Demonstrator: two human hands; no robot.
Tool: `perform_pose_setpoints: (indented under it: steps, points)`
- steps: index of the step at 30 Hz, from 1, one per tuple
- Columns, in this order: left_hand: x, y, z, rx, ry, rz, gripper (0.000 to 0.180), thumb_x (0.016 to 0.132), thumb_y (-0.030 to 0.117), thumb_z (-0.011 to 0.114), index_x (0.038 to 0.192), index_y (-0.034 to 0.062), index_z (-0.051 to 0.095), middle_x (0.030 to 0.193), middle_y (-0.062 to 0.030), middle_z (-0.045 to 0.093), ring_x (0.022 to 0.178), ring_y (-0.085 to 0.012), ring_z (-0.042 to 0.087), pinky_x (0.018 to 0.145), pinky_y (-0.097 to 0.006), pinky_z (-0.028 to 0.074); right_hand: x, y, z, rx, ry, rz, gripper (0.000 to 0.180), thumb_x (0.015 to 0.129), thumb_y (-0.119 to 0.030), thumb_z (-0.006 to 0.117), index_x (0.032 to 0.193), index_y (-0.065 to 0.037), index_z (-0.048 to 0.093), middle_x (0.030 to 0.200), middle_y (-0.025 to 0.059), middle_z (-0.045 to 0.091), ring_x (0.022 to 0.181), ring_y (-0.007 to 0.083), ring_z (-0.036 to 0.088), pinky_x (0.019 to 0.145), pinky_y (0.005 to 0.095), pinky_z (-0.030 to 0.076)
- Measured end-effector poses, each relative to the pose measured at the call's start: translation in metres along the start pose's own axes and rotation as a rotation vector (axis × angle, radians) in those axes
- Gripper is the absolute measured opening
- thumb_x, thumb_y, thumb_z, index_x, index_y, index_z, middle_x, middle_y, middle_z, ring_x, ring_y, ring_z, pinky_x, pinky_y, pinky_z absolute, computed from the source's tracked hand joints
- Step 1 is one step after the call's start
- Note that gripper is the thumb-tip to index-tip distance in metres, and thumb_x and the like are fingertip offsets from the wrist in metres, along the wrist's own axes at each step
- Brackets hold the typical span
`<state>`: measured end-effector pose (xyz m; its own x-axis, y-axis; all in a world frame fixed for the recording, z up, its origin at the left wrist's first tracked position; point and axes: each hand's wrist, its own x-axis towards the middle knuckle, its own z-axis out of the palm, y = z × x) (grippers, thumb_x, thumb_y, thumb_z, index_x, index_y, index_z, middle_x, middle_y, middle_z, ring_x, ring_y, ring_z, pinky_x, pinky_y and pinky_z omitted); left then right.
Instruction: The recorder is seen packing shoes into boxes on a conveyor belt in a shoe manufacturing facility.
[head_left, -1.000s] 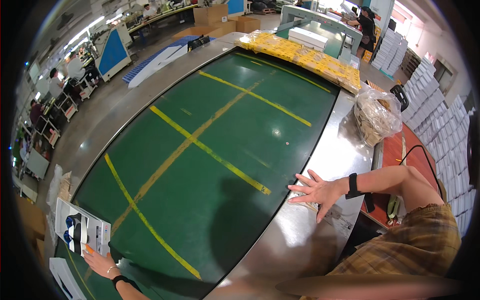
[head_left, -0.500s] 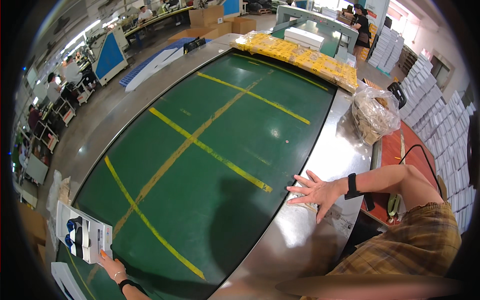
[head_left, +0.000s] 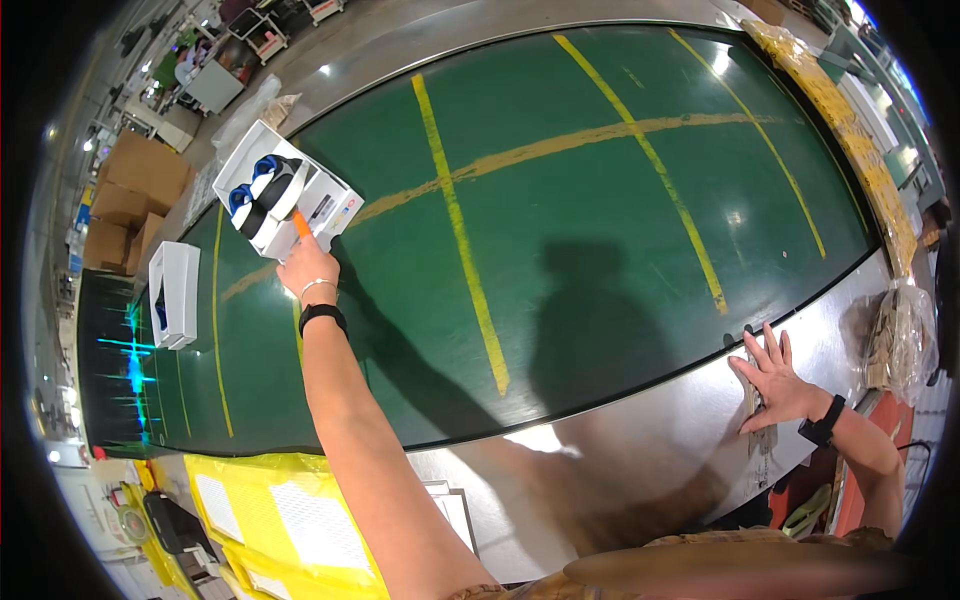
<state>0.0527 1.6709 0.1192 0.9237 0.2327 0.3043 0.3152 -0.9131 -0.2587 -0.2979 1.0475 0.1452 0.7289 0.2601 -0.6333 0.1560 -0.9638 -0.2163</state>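
Note:
My left hand reaches far over the green belt to an open white shoe box. Its fingers close on the box's near edge, with an orange fingertip, apparently a finger cover, lying over it. Inside rests a pair of sneakers in black, white and blue. My right hand lies with fingers spread on the metal border at the belt's near right edge. It holds nothing. Each wrist wears a black band.
Another open white box sits farther left on the belt. Yellow plastic-covered packages lie below my left arm. A yellow-taped bar crosses the right end, near a clear plastic bag. Brown cartons stand beyond the left side.
The view has swung left, bringing more of my left arm and the second box into sight. My left hand stays at the shoe box; my right stays spread on the metal border.

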Motion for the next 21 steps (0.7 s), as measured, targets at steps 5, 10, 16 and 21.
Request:
perform_pose_setpoints:
  steps: [5, 10, 16, 21]
  points:
    - [0.010, 0.003, -0.003, -0.063, -0.065, -0.105, 0.025, 0.081, 0.023, 0.064, 0.104, 0.0128, 0.061, 0.097, -0.0101, 0.071, 0.094, -0.0303, 0.069, 0.083, -0.045, 0.051, 0.000, -0.001, -0.001, -0.043, 0.006, -0.006, 0.118, 0.057, -0.068, 0.080, 0.151, -0.017, 0.029, 0.159, 0.0275, 0.005, 0.143, 0.0557, -0.009, 0.108, 0.0738, 0.002]
    - [0.029, 0.014, -0.012, -0.289, -0.202, -0.090, 0.058, 0.068, 0.032, 0.079, 0.117, 0.0117, 0.053, 0.109, -0.0160, 0.069, 0.103, -0.0353, 0.066, 0.085, -0.045, 0.053, -0.007, 0.001, -0.005, -0.003, 0.020, 0.001, 0.117, 0.058, -0.068, 0.080, 0.151, -0.020, 0.029, 0.159, 0.0269, 0.005, 0.143, 0.0561, -0.009, 0.108, 0.0738, 0.003]
    - [0.002, 0.020, -0.002, -0.577, 0.053, -0.155, 0.042, 0.079, 0.020, 0.072, 0.113, 0.0045, 0.054, 0.108, -0.0226, 0.067, 0.103, -0.0424, 0.063, 0.086, -0.049, 0.050, -0.002, 0.004, 0.007, -0.008, 0.085, -0.121, 0.116, 0.061, -0.079, 0.069, 0.154, -0.025, 0.025, 0.160, 0.0241, 0.007, 0.144, 0.0547, -0.008, 0.108, 0.0729, -0.004]
    - [-0.031, 0.048, -0.022, -0.521, -0.130, -0.134, 0.074, 0.077, 0.013, 0.075, 0.140, 0.0112, 0.037, 0.129, -0.0259, 0.057, 0.120, -0.0423, 0.055, 0.100, -0.046, 0.045, -0.008, 0.010, 0.013, -0.020, 0.173, -0.154, 0.117, 0.062, -0.081, 0.066, 0.155, -0.024, 0.024, 0.161, 0.0206, 0.006, 0.145, 0.0520, -0.008, 0.108, 0.0722, -0.005]
